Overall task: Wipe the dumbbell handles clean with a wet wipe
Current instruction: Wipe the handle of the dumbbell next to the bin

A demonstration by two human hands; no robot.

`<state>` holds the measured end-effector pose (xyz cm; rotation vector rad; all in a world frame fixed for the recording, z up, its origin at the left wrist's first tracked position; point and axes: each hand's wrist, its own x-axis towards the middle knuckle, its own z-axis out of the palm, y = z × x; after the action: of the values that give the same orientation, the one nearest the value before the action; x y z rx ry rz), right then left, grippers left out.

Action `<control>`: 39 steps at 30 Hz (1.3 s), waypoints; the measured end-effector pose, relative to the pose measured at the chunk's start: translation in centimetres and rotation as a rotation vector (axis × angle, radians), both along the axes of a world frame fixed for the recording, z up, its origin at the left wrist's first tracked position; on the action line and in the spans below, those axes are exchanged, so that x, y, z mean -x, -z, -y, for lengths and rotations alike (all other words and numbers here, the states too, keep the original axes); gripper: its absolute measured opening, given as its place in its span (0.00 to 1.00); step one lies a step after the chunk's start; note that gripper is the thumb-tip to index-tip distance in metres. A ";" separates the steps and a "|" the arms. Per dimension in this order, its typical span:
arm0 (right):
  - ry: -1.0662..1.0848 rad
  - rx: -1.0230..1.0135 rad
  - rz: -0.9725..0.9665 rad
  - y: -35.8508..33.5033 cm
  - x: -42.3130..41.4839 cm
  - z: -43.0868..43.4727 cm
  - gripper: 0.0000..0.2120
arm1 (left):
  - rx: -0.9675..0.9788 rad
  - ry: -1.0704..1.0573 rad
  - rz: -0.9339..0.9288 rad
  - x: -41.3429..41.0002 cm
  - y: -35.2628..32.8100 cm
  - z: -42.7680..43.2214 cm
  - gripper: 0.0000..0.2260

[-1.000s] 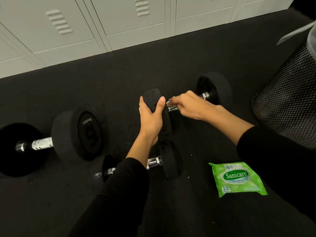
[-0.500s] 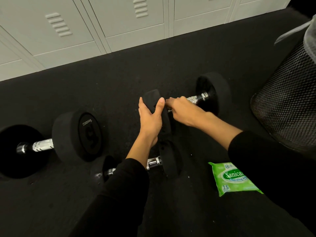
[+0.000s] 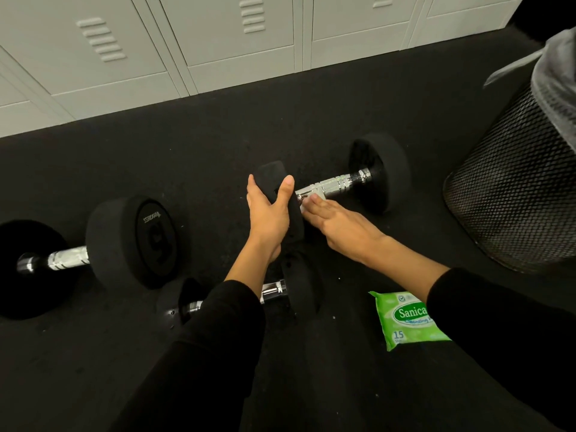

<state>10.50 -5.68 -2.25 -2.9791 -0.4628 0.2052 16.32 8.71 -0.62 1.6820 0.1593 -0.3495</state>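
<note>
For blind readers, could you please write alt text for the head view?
A person's left hand grips a dumbbell's end weight on a black floor while the right hand presses a wet wipe against its chrome handle.

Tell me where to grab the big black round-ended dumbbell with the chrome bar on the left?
Take the big black dumbbell by its chrome bar, coming from above. It lies level on the black floor mat, its wide round ends hold the bar off the mat, so fingers can likely curl under.
</note>
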 end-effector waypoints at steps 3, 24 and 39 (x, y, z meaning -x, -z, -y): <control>0.047 -0.082 -0.014 0.1 0.4 -0.2 0.29 | -0.010 0.014 -0.024 0.3 -0.5 0.0 0.45; 1.364 -2.166 -0.247 0.5 -3.7 -3.9 0.31 | -0.474 0.210 0.080 0.0 -4.0 1.2 0.22; 1.456 -2.086 -0.325 -0.9 -3.6 -3.7 0.32 | -0.448 0.265 0.079 -0.1 -4.4 0.5 0.23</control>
<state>14.12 -1.97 -1.36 -0.6521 0.9438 -0.0277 16.43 8.18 3.79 2.1645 -0.0506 -0.4692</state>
